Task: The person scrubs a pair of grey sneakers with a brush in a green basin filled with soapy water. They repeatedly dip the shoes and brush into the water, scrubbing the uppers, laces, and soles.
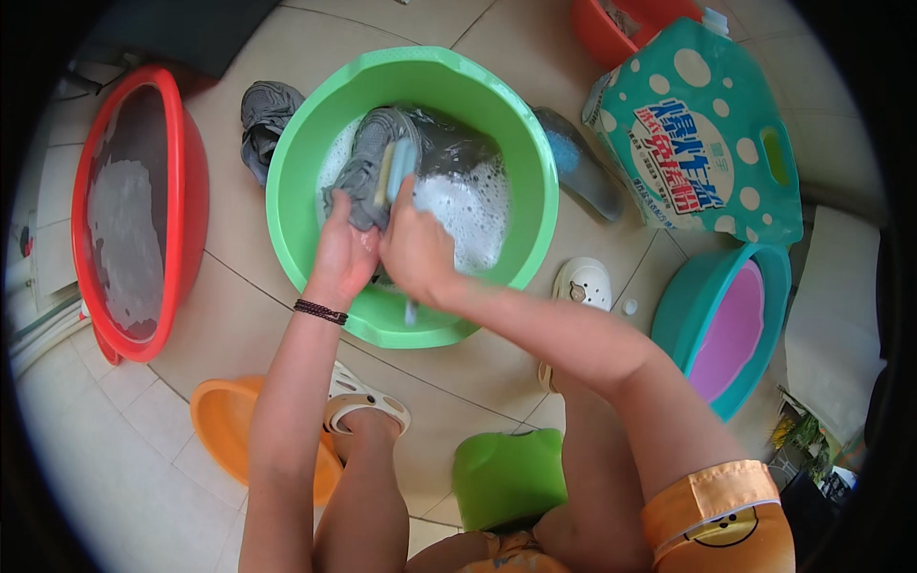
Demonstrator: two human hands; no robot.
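Note:
In front of me a green plastic basin (pixel 297 236) holds foamy, dark water (pixel 466 208). My left hand (pixel 344 254) grips the heel end of a wet grey shoe (pixel 369 147) over the water, with the toe pointing away from me. My right hand (pixel 419 247) is closed around a scrubbing brush (pixel 402 168) with a light-blue back and pale bristles. Its bristles lie against the shoe's side, and the index finger presses along its back. The handle end shows below the right hand. Part of the shoe is hidden by the brush and my fingers.
A second grey shoe (pixel 266 122) lies left of the basin, an insole (pixel 577 161) right of it. Around stand a red basin of water (pixel 193 215), an orange basin (pixel 222 408), teal basin (pixel 677 315), detergent bag (pixel 688 143) and green stool (pixel 509 473). A white cap (pixel 630 306) lies on the tiles.

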